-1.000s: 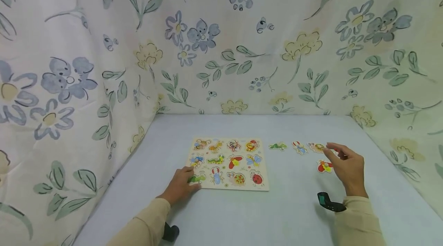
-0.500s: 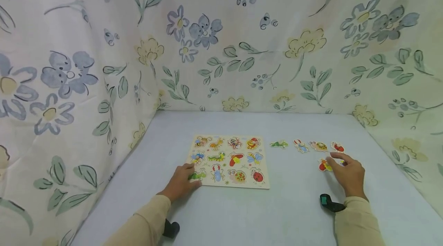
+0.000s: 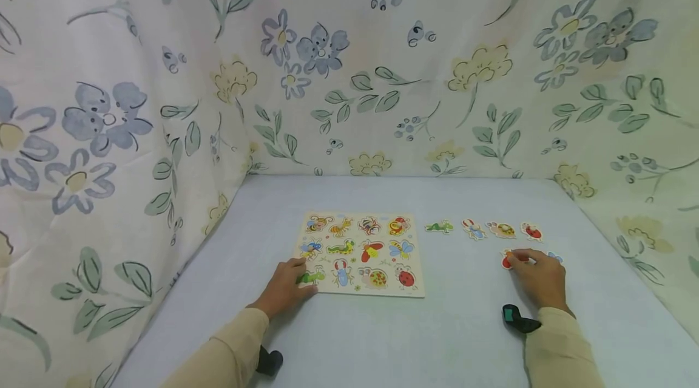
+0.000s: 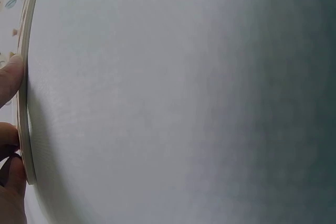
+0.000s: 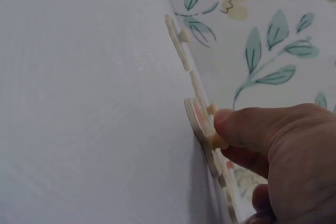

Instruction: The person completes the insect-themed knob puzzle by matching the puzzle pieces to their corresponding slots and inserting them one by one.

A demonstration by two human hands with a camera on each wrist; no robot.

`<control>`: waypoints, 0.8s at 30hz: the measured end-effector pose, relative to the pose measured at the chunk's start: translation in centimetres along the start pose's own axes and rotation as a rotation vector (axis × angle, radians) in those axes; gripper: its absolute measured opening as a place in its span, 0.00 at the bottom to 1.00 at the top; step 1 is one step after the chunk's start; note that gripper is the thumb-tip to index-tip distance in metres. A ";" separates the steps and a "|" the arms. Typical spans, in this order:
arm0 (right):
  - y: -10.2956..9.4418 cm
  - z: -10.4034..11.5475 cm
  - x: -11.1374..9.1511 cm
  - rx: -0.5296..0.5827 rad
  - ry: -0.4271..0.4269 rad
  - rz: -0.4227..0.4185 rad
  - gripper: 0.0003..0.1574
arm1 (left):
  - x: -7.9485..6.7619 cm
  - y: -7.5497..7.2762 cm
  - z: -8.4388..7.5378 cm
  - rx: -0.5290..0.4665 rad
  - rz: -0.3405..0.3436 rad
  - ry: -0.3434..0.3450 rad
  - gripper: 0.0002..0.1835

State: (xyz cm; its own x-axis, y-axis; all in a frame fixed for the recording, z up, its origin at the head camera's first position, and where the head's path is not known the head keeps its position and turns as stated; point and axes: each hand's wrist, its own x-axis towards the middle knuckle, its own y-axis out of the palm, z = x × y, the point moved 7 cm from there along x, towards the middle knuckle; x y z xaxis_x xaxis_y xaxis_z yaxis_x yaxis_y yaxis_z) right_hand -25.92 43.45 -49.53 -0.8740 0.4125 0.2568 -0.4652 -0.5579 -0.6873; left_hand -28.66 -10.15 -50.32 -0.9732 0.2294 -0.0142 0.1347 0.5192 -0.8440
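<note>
A wooden insect peg puzzle board (image 3: 392, 291) lies on the table, its pictured insects facing up. My left hand (image 3: 283, 288) holds the near left corner, thumb and fingers against the edge (image 4: 23, 108), overlapping the green grasshopper picture. To the right, my right hand (image 3: 537, 279) pinches the peg (image 5: 216, 141) of a red-winged insect puzzle piece (image 3: 506, 260) between thumb and finger. The piece is partly hidden by the fingers and sits close over the table. Just behind the hand, a piece with a blue wing (image 3: 554, 256) is mostly covered.
In a row behind the right hand lie a grasshopper piece (image 3: 439, 227), a blue beetle piece (image 3: 474, 230), a snail piece (image 3: 502, 230) and a ladybug piece (image 3: 532, 232). Flowered cloth (image 3: 349, 102) encloses the white table (image 3: 393, 345) at the back and sides.
My right hand has come down and toward me from above the snail and ladybug pieces, and now pinches the red-winged insect piece's peg. The left hand has stayed on the board's corner.
</note>
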 end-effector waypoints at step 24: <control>-1.0 1.6 -0.4 0.096 0.044 -0.187 0.15 | 0.0 0.2 0.3 -0.003 -0.010 0.020 0.36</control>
State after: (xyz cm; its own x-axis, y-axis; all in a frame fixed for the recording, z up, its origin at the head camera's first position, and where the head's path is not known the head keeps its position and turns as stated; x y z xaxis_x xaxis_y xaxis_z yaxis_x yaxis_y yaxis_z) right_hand -25.36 42.64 -47.86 -0.7653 0.5452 0.3421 -0.6317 -0.5342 -0.5618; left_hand -28.64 -10.25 -50.66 -0.9705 0.2409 0.0054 0.1254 0.5241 -0.8424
